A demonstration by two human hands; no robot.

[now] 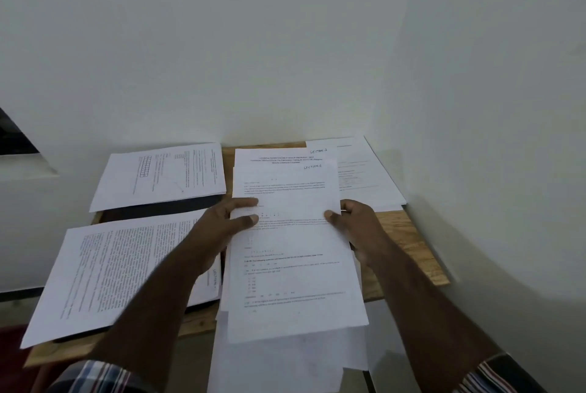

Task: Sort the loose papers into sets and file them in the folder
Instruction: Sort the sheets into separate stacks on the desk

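Note:
I hold a stack of printed papers (291,259) above the middle of a small wooden table (409,240). My left hand (222,227) grips the stack's left edge, thumb on top. My right hand (352,221) pinches the right edge. The top sheet is marked "SECTION 6" by hand; a sheet behind it reads "SECTION 7". Three sorted piles lie on the table: one at the back left (161,177), one at the front left (117,269), one at the back right (367,170). A dark folder (158,207) shows between the left piles, mostly covered.
The table stands in a corner of white walls (285,43). The front left pile overhangs the table's left edge. A white ledge (25,167) lies to the far left. Bare wood shows at the table's right side.

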